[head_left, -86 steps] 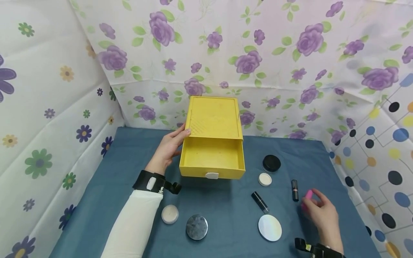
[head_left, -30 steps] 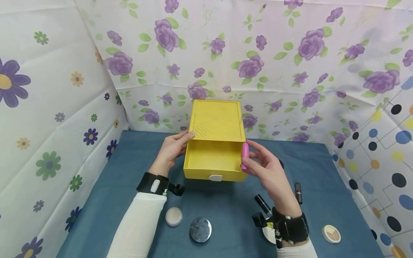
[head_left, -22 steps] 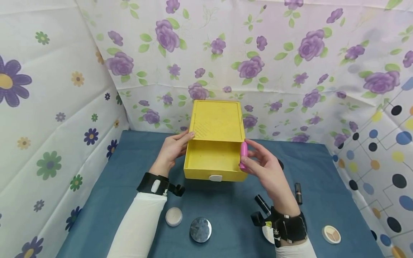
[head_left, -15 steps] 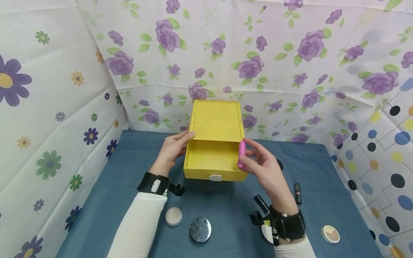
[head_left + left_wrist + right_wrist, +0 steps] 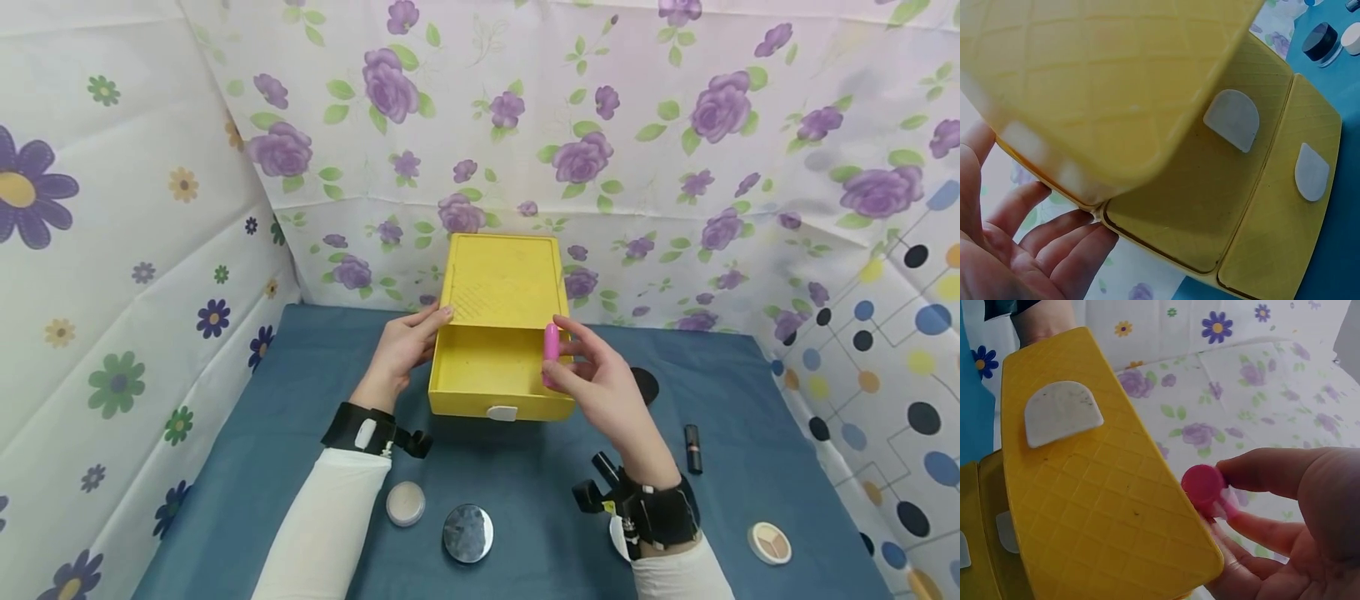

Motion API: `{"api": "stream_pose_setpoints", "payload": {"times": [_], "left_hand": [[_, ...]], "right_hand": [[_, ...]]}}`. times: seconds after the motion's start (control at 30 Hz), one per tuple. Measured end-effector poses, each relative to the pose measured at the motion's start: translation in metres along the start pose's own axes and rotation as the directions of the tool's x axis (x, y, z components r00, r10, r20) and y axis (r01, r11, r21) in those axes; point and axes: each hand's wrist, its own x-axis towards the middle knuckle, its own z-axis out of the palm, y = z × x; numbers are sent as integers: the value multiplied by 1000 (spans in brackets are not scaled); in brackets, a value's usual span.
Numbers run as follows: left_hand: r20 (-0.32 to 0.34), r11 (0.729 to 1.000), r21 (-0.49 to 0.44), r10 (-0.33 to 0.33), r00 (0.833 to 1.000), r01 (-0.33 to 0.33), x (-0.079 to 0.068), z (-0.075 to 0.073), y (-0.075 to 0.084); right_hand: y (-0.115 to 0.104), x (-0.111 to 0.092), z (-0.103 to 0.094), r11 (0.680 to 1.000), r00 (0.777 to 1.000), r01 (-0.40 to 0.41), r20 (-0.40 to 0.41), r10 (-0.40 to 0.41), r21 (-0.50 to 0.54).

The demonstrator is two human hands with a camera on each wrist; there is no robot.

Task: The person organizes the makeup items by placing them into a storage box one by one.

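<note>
At the right side of the pulled-out drawer [image 5: 459, 403], holding a pink tube [image 5: 552, 343] nearly upright, pinching it between thumb and fingers of the right hand [image 5: 606, 383]. Looking slim, smooth and plain bright pink in the head view, narrowing to a rounded top. Presenting one round, flat end to the right wrist view, deeper pink there, with a thin pink strip [image 5: 1227, 505] sticking out beside it, too blurred to make out. Disappearing in part behind the thumb; leaving any contact with the drawer wall unclear. Gripping the left edge of the yellow box [image 5: 506, 275] with the left hand [image 5: 401, 348], laying the thumb on top, hiding most other fingers from the head view but showing them against the box in the left wrist view. Covering parts of a black disc [image 5: 647, 386], black tube [image 5: 604, 467] and white disc [image 5: 617, 537] with the right hand and wrist. Running out of the right wrist view at its left edge: two lower drawers [image 5: 974, 506].
</note>
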Motion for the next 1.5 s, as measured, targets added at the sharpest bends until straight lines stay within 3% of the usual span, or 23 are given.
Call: {"api": "stream_pose_setpoints", "payload": {"times": [0.23,0.4,0.67,1.5], "left_hand": [[2,1000,9,11,1000,-11,0,1,1],[-1,1000,10,12,1000,-12,0,1,3],[3,1000,9,5,1000,-5,1,2,0],[-22,1000,22,1,1000,-1,-2,2,0]], "right_hand": [[-3,5,5,987,999,46,31,-42,-156],[-8,12,12,961,992,108,93,-86,-256],[-10,23,26,922,989,82,147,-28,-378],[-26,54,78,910,944,146,330,-11,-388]]}}
